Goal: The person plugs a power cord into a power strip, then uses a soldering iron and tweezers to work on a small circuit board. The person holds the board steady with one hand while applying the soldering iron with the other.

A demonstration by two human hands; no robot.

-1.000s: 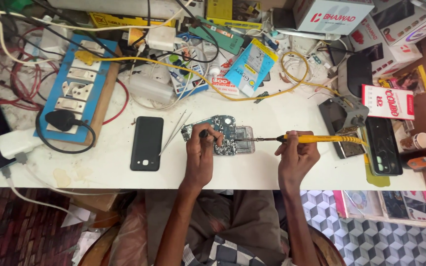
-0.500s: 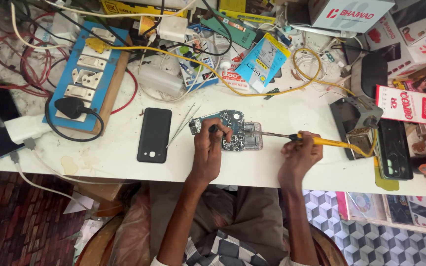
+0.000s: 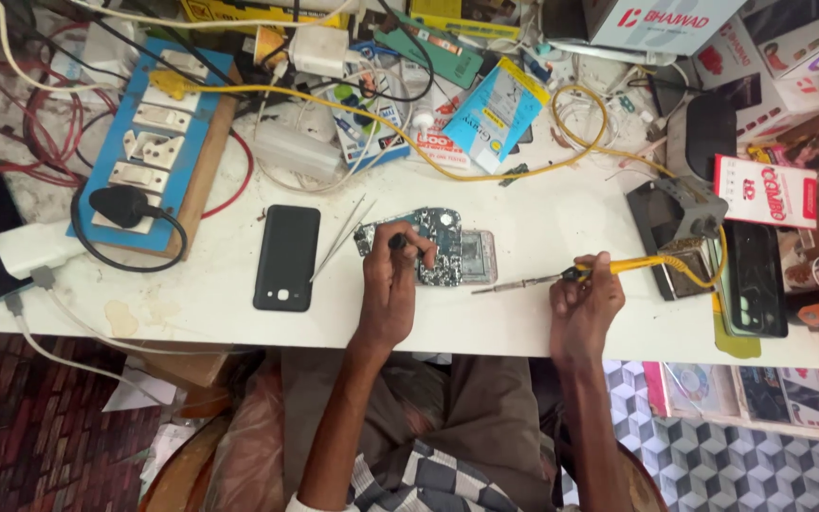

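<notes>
overhead, a grey-white box (image 3: pixel 661 21) is cut off at the top edge, a red-and-white carton (image 3: pixel 765 191) lies far right, and a pale blue packet (image 3: pixel 495 112) leans mid-table. the left hand (image 3: pixel 392 284), fingers curled, pins the opened phone board (image 3: pixel 440 246), partly hiding it. the right hand (image 3: pixel 585 301) grips the yellow soldering iron (image 3: pixel 609 268), its tip now off the board, just beside it.
</notes>
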